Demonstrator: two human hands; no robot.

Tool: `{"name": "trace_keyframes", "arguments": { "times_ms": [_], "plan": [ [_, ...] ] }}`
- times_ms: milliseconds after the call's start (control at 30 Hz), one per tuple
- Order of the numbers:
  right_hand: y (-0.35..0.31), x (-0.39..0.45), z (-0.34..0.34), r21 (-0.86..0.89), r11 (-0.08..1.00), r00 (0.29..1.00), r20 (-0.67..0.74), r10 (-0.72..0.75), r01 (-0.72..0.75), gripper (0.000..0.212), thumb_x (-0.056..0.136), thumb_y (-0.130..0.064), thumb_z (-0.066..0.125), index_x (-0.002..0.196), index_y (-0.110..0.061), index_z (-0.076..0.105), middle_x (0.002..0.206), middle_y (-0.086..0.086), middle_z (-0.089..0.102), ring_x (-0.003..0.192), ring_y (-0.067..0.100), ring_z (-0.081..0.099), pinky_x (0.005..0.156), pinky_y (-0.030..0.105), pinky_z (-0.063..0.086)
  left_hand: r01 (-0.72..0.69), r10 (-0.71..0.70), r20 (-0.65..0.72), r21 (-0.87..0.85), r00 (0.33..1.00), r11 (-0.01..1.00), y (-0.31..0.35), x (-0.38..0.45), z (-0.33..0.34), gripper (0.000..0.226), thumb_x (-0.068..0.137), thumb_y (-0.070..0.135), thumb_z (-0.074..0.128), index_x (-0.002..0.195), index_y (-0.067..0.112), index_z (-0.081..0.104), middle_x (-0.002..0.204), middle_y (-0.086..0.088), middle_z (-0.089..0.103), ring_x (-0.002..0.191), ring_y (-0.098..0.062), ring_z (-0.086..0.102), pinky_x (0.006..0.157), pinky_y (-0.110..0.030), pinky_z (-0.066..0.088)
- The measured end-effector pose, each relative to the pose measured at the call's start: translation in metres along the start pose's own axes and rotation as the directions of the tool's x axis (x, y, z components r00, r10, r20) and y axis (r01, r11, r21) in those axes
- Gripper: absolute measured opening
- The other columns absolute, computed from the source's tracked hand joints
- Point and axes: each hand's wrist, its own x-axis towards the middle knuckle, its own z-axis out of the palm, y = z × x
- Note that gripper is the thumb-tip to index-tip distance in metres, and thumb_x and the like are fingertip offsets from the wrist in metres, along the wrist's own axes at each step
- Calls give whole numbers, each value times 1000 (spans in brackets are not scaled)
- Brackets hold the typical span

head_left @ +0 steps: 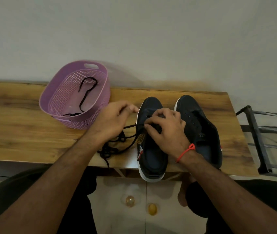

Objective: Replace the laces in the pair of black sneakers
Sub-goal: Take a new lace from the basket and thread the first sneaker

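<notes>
Head | sneakers [152,137] [200,129]: 2 | laces [117,144] [85,97]: 2 | basket [63,102]: 1

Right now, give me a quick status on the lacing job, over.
Left hand pinching the black lace; right hand gripping it at the left sneaker. Right sneaker unlaced. Spare lace in purple basket. Nothing in the way.

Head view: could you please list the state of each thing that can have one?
Left sneaker: partly laced, being worked on.
Right sneaker: unlaced, eyelets bare.
Loose lace: piled on table, one end at the left sneaker.
Basket: upright, holds another black lace.
Left hand: pinching lace.
Right hand: curled on sneaker's eyelets.
</notes>
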Motion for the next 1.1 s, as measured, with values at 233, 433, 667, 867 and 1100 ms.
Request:
{"name": "trace_keyframes", "arguments": {
  "times_ms": [233, 433, 667, 867, 1100],
  "plan": [
    [-7, 1, -5, 280, 958, 987, -162, -11, 56, 16, 93, -43, 60, 104, -38, 70, 104, -15, 50, 109, 15, 42, 97, 47, 40, -31, 33, 336, -10, 941, 999, -1, 1, 11, 14, 103, 33, 54, 95, 29, 66, 64, 16, 57, 57, 3, 50, 56, -18, 41],
    [-3, 1, -7, 235, 972, 1000, 28, 3, -9, 31, 92, -38, 55, 123, -39, 58, 126, -16, 54, 124, 17, 38, 108, 51, 31, -42, 62, 150, -132, 987, 990, -6, 5, 18, 16, 102, 23, 56, 97, 32, 69, 98, 12, 69, 95, 2, 61, 88, -26, 46],
    [0, -3, 3, -157, 988, 979, 200, 29, 2, 36, 95, -57, 50, 121, -36, 62, 141, -17, 41, 136, 22, 21, 111, 48, 20, -79, 109, -36, -899, 993, 430, 17, 5, 0, 20, 108, 22, 39, 102, 21, 58, 76, 6, 65, 79, -11, 61, 66, -24, 35],
    [2, -2, 6, -17, 1000, 1000, -11, -2, 2, 24, 96, -48, 56, 110, -35, 71, 131, -15, 48, 129, 19, 30, 104, 43, 25, 80, -144, -94, -491, 985, 867, 2, 6, -21, 29, 103, 15, 41, 106, 28, 67, 80, 11, 55, 65, -5, 49, 60, -24, 38],
    [-3, -1, 2, 270, 959, 986, -161, -43, 86, 30, 86, -54, 55, 108, -41, 71, 112, -18, 51, 114, 16, 42, 99, 50, 40, 22, -27, 285, 19, 958, 1000, -7, 1, 23, 4, 96, 29, 67, 100, 31, 67, 79, 14, 65, 74, -2, 62, 66, -20, 44]
  ]
}}
